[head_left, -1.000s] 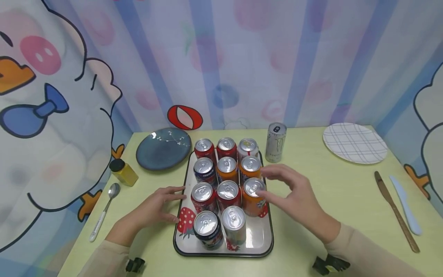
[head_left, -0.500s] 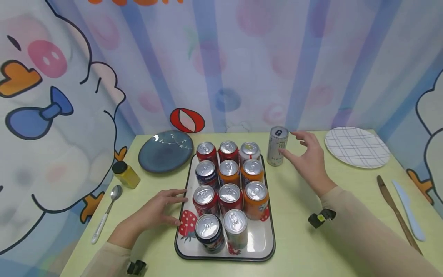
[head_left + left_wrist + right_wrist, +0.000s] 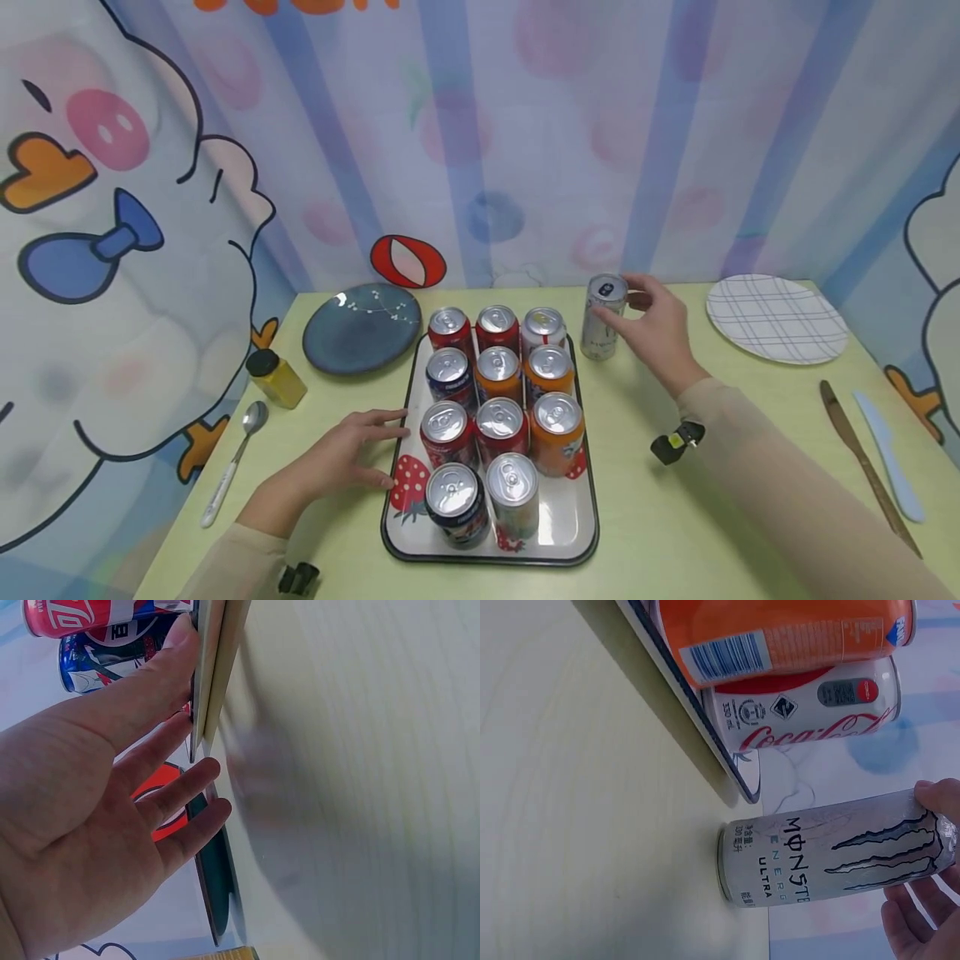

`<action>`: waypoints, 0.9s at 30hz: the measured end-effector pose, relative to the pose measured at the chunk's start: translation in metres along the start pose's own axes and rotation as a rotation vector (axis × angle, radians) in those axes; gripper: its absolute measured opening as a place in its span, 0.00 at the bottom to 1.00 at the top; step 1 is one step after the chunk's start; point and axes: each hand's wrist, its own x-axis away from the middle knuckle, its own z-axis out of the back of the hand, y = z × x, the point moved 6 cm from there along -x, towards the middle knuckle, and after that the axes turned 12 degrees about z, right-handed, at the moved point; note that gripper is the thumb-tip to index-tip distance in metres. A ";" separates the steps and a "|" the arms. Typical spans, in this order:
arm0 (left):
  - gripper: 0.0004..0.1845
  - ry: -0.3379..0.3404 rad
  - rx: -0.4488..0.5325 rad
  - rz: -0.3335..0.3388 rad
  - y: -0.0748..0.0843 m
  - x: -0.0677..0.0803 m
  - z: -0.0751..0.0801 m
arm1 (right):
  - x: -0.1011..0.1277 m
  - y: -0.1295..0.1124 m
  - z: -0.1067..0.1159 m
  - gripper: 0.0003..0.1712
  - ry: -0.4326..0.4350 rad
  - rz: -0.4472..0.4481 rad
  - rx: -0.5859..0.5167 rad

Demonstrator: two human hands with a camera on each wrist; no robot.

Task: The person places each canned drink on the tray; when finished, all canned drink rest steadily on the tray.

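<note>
Eleven cans (image 3: 498,421) on tray, one tall can (image 3: 603,317), two plates (image 3: 776,318), seemingly two knives (image 3: 870,467).

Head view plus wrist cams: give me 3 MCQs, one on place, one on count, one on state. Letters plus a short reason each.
1. Where does the tall silver can stand?
A. on the tray
B. on the table beyond the tray's far right corner
C. on the checked plate

2. How many cans stand on the tray?
A. 9
B. 11
C. 14

3. What is the right hand doing?
A. lying flat on the table
B. holding the spoon
C. gripping the tall silver can near its top

Answers: B, it stands upright on bare table outside the rim; B, three rows of three plus two in front; C, thumb and fingers close on its upper part in the right wrist view.
</note>
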 end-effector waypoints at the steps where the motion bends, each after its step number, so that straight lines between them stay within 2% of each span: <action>1: 0.37 -0.002 0.002 0.006 0.000 0.000 0.000 | 0.003 -0.001 0.001 0.36 0.012 0.009 0.001; 7: 0.37 -0.002 -0.004 0.010 0.001 0.002 0.000 | 0.032 -0.019 0.017 0.34 0.074 0.048 0.002; 13: 0.37 0.014 -0.002 -0.011 0.002 0.004 0.003 | 0.071 -0.055 0.039 0.34 0.109 0.092 -0.033; 21: 0.37 0.008 0.002 -0.011 0.003 0.002 0.003 | 0.116 -0.101 0.055 0.37 0.067 0.164 -0.150; 27: 0.37 -0.003 0.005 -0.018 0.005 0.001 0.002 | 0.143 -0.123 0.047 0.39 -0.044 0.188 -0.198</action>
